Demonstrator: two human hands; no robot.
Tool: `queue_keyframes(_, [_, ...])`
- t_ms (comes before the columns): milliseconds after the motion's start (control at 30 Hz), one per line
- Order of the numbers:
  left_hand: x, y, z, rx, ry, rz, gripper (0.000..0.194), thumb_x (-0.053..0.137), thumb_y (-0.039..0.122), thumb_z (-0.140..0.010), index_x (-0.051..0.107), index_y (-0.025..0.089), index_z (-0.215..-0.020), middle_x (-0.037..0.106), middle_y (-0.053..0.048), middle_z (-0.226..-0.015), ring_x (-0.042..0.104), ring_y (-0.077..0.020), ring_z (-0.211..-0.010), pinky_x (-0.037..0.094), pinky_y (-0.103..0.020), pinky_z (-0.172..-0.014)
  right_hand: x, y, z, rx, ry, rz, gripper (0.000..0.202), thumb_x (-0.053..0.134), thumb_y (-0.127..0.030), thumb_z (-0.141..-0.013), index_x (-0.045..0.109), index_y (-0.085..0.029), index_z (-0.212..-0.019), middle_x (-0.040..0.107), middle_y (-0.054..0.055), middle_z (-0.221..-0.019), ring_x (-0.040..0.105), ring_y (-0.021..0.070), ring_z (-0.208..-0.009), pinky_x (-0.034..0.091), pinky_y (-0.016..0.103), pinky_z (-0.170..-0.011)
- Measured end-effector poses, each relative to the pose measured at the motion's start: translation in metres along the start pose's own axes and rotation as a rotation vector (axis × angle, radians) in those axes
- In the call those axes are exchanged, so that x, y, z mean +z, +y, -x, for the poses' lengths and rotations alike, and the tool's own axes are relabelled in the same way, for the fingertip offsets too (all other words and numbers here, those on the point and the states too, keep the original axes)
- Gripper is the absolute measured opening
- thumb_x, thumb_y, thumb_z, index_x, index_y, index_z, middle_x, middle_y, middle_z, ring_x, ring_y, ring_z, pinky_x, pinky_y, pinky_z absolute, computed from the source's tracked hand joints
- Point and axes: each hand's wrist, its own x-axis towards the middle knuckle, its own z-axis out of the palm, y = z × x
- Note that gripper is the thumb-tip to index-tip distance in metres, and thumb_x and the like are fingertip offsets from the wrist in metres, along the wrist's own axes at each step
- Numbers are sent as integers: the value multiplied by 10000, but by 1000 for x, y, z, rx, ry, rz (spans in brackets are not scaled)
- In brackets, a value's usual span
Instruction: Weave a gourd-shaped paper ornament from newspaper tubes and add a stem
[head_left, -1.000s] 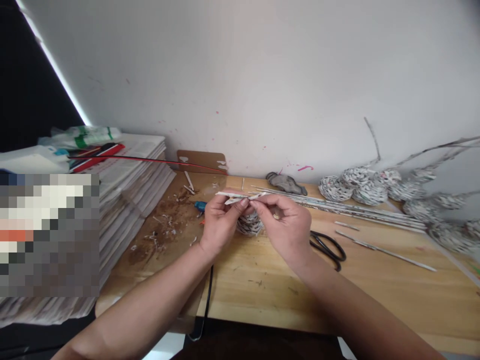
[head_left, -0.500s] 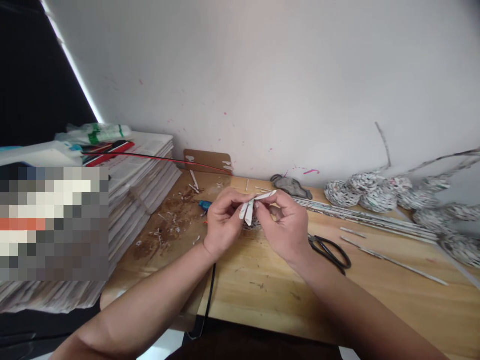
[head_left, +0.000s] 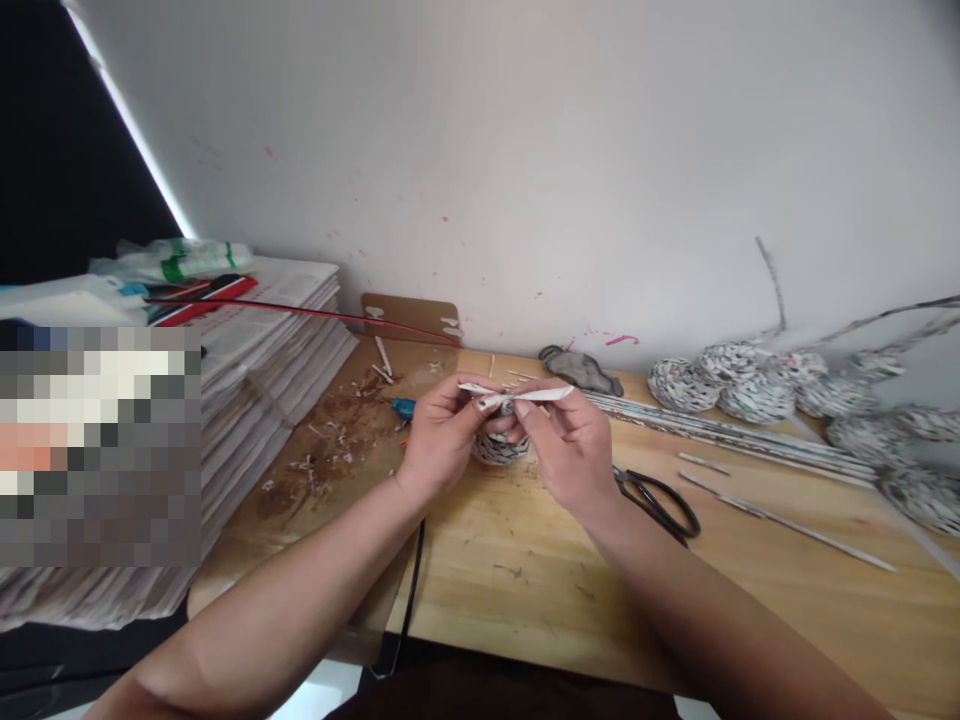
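Between my two hands is a folded white paper strip [head_left: 541, 396], its ends pointing out to the left and right. My left hand [head_left: 442, 430] pinches its left part, and my right hand [head_left: 574, 440] pinches it near the middle with thumb and fingers. Just below the fingertips a woven paper ball [head_left: 501, 449] shows on the table, partly hidden by my hands. Beside my right hand lie black-handled scissors [head_left: 660, 503], their blades mostly covered. A blue tool [head_left: 403, 408], perhaps a glue gun, lies left of my left hand.
Several woven paper balls [head_left: 757, 388] stand at the back right. Long paper rods [head_left: 735, 440] and loose short sticks [head_left: 787, 525] lie on the wooden table [head_left: 480, 590]. A newspaper stack [head_left: 289, 370] rises at left, near paper scraps. A grey cloth [head_left: 581, 370] rests by the wall.
The strip's ends hung down toward me before; now they spread sideways, nearly level. My fingers have shifted on it, and more of the woven ball beneath shows.
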Motion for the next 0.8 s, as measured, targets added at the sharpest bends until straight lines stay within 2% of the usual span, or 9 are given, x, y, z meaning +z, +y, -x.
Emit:
queue_keyframes(100, [-1,1,0,10,-23,-7,233,875,299,-674,727,182,-811,698,15,-712,659,-101,-549,593,-221,-542,-1,-5,2,-8,-43,33,88,686,-274,-885,677,-203,-936,705,23,-845,691,127,-665,603,263,-622])
queue_keyframes(200, [-4,1,2,87,-21,-59,220,863,332,-695,740,185,-804,713,-4,-732,652,-109,-544,569,-223,-517,-2,-13,1,29,-86,54,95,688,-282,-879,681,-189,-894,722,38,-828,683,126,-636,595,264,-607])
queue_keyframes(367, [-7,1,1,136,-36,-108,204,861,316,-704,754,199,-832,727,-3,-729,670,-125,-549,568,-237,-518,-4,-16,1,5,-91,75,20,681,-180,-844,695,-191,-852,696,16,-763,674,126,-620,571,247,-568])
queue_keyframes(467, [-6,-1,0,134,-4,-83,250,873,273,-680,738,210,-880,712,20,-713,651,-104,-544,547,-203,-501,-3,-13,4,-18,-90,92,85,652,-139,-835,698,-208,-850,682,14,-818,695,138,-672,580,250,-578])
queue_keyframes(600, [-2,-5,3,134,73,-142,216,844,321,-714,686,175,-737,659,36,-613,591,-86,-467,508,-185,-462,3,-9,7,-25,-58,128,74,652,-148,-825,681,-215,-835,685,13,-826,677,135,-658,577,248,-572])
queue_keyframes(700, [1,-6,11,145,97,-211,200,799,354,-777,717,172,-763,697,6,-697,642,-112,-577,565,-223,-567,4,-9,6,-4,-10,141,27,667,-189,-829,675,-213,-838,702,27,-847,694,151,-678,579,255,-576])
queue_keyframes(800, [0,-5,18,210,44,-248,152,754,342,-830,767,192,-841,754,-60,-967,714,-188,-857,609,-309,-772,3,-9,4,5,29,143,18,669,-238,-849,670,-221,-845,716,37,-861,699,168,-695,589,275,-594])
